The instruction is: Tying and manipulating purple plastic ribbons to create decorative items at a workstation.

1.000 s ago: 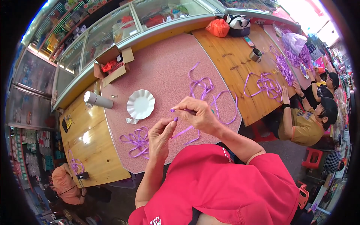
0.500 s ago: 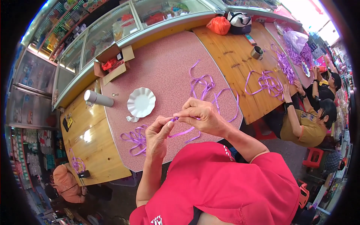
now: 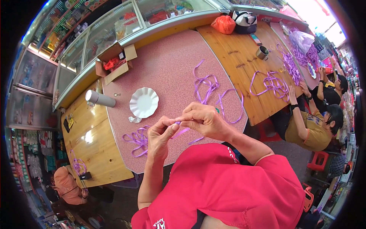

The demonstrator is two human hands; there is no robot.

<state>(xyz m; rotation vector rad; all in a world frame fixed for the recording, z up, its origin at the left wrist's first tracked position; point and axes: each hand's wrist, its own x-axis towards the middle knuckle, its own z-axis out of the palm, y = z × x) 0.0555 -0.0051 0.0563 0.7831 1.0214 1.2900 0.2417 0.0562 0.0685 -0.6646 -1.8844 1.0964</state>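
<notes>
Above the near edge of the pink speckled tabletop, my two hands meet fingertip to fingertip. My left hand pinches a bit of purple ribbon between thumb and forefinger. From the other side my right hand grips the same bit, its fingers curled. Most of that bit is hidden by the fingertips. A purple strand runs down under my right hand. Loose ribbon loops lie beyond my right hand, and another tangle lies left of my left hand.
A white fluted plate, crumpled foil and a grey bottle stand to the left. An open cardboard box sits farther back. At right, a co-worker handles ribbon near a metal mug.
Both hands keep the pinch on the ribbon, with my right hand shifted slightly lower. A small green spot now shows beside my right hand.
</notes>
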